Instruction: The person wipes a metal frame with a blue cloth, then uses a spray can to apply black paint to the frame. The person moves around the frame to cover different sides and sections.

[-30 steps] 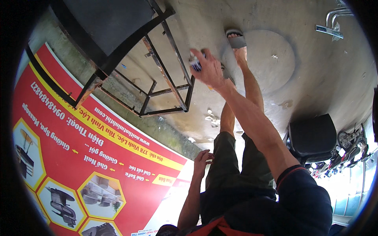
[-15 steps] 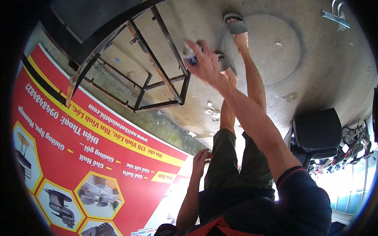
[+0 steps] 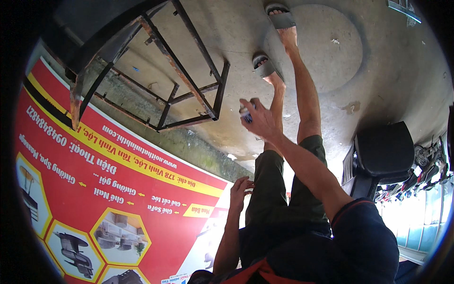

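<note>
Far left, red and yellow banner (image 3: 109, 189) lying flat, rusty metal frame (image 3: 156, 80) beyond. Left hand (image 3: 240, 189) loosely open, empty, by the thigh. Right hand (image 3: 260, 120) raised, closed around a small blue-and-white can (image 3: 245, 115), clear of the frame. Nothing applied yet, seemingly.

red-yellow banner (image 3: 118, 189), rusty frame (image 3: 184, 80), perhaps blue-white can (image 3: 246, 115)
</note>
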The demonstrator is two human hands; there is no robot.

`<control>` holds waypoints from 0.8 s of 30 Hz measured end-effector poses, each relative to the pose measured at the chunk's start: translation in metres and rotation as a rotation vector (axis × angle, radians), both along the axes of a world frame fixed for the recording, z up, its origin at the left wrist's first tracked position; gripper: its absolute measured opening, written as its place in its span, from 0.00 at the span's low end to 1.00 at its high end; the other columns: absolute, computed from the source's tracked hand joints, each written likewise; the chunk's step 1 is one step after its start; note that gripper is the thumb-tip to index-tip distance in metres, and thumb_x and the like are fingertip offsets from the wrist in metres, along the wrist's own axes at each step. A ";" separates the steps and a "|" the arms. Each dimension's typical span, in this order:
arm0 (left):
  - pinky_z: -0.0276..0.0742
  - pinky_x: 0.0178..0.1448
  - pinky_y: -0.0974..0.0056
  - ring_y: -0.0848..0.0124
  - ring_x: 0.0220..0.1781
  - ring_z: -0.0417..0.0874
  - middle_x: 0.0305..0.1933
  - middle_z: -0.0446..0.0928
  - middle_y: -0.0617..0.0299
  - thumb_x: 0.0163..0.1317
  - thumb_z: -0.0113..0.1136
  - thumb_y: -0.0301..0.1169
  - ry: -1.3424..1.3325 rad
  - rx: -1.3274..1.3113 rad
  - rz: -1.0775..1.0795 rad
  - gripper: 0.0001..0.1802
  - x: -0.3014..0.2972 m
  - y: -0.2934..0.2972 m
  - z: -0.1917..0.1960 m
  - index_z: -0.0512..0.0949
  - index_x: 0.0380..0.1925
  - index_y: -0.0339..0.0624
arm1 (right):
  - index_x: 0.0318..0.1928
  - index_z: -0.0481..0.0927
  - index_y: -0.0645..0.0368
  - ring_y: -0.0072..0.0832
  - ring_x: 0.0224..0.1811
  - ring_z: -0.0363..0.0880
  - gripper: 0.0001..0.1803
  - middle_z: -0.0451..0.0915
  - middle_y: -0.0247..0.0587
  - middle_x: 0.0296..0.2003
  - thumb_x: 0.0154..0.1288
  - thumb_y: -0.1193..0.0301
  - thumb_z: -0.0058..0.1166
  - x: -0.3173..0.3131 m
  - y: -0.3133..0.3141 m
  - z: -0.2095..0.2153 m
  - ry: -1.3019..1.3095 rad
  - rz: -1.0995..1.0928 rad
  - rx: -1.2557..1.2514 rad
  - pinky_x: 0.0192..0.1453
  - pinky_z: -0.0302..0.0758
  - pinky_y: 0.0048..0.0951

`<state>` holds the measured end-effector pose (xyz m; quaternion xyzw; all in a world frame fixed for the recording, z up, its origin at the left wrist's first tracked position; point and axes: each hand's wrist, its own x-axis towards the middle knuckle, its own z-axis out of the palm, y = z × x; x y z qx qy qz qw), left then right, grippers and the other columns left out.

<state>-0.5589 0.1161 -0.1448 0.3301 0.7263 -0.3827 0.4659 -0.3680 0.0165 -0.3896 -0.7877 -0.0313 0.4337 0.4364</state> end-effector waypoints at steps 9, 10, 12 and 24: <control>0.88 0.50 0.57 0.63 0.50 0.92 0.50 0.87 0.53 0.83 0.58 0.36 -0.015 0.003 0.015 0.17 -0.015 0.001 -0.009 0.80 0.63 0.38 | 0.72 0.72 0.44 0.60 0.51 0.84 0.39 0.74 0.58 0.56 0.59 0.67 0.71 -0.016 0.007 -0.046 0.008 -0.094 -0.007 0.52 0.84 0.57; 0.88 0.50 0.57 0.62 0.50 0.92 0.51 0.87 0.53 0.83 0.58 0.36 -0.024 0.004 0.020 0.17 -0.017 0.001 -0.010 0.80 0.63 0.38 | 0.72 0.72 0.44 0.60 0.52 0.84 0.40 0.74 0.59 0.56 0.59 0.67 0.71 -0.011 0.009 -0.063 0.003 -0.125 -0.067 0.53 0.84 0.58; 0.88 0.50 0.58 0.62 0.50 0.92 0.51 0.87 0.53 0.83 0.58 0.36 0.005 0.000 -0.004 0.17 -0.020 0.002 -0.010 0.80 0.63 0.38 | 0.73 0.71 0.44 0.62 0.53 0.83 0.41 0.74 0.61 0.56 0.59 0.67 0.71 -0.004 0.012 -0.086 -0.019 -0.179 -0.139 0.54 0.83 0.60; 0.86 0.51 0.59 0.63 0.51 0.91 0.52 0.87 0.52 0.82 0.59 0.38 0.022 0.010 -0.032 0.19 -0.023 0.007 -0.014 0.79 0.64 0.37 | 0.73 0.70 0.43 0.63 0.49 0.84 0.42 0.75 0.61 0.54 0.57 0.65 0.73 0.013 0.021 -0.122 0.014 -0.242 -0.279 0.53 0.84 0.61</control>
